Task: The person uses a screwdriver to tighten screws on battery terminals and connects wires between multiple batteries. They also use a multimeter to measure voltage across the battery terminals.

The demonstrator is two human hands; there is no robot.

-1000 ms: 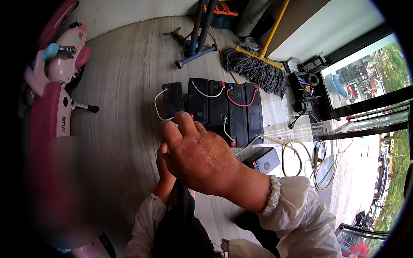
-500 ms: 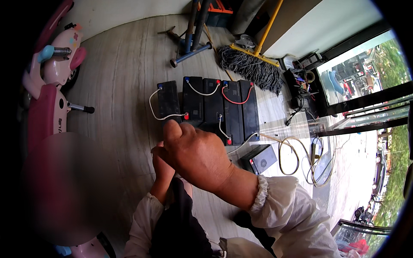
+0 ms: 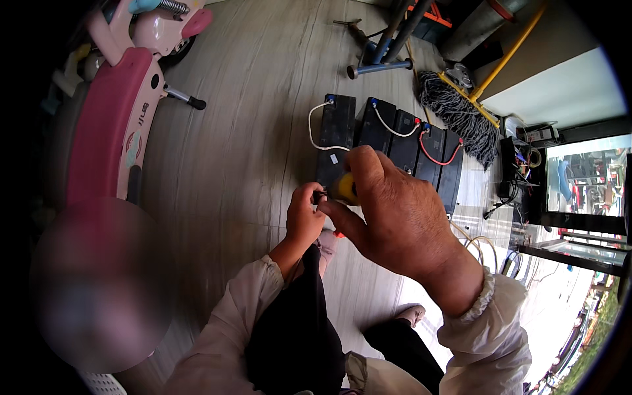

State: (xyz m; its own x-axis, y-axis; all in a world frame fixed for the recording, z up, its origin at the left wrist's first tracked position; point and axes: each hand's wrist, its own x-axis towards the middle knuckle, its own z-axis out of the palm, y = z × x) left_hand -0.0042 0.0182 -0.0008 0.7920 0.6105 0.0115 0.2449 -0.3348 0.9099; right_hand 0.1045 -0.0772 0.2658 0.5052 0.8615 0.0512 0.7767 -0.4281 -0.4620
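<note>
My right hand (image 3: 405, 230) is wrapped round a blurred yellow object (image 3: 344, 189), perhaps a tool handle, with the thumb reaching toward my left fingertips. My left hand (image 3: 303, 217) pinches a small dark piece (image 3: 320, 197) just below that thumb. Behind both hands a black battery (image 3: 336, 122) with a white lead stands a little apart from a row of several black batteries (image 3: 380, 130), joined by short white and red wires. The lower part of the batteries is hidden by my hands.
A pink scooter (image 3: 99, 131) stands at the left. Blue metal posts (image 3: 388, 52), an orange-and-black case (image 3: 428, 16) and a yellow-handled mop (image 3: 461, 118) are at the back. Dark electrical gear (image 3: 510, 174), cables (image 3: 484, 243) and a glass doorway (image 3: 582, 184) are at the right. My legs are below.
The view has swung, so the batteries and scooter sit higher and further right. My hands have moved right, and a yellow object now shows in my right hand.
</note>
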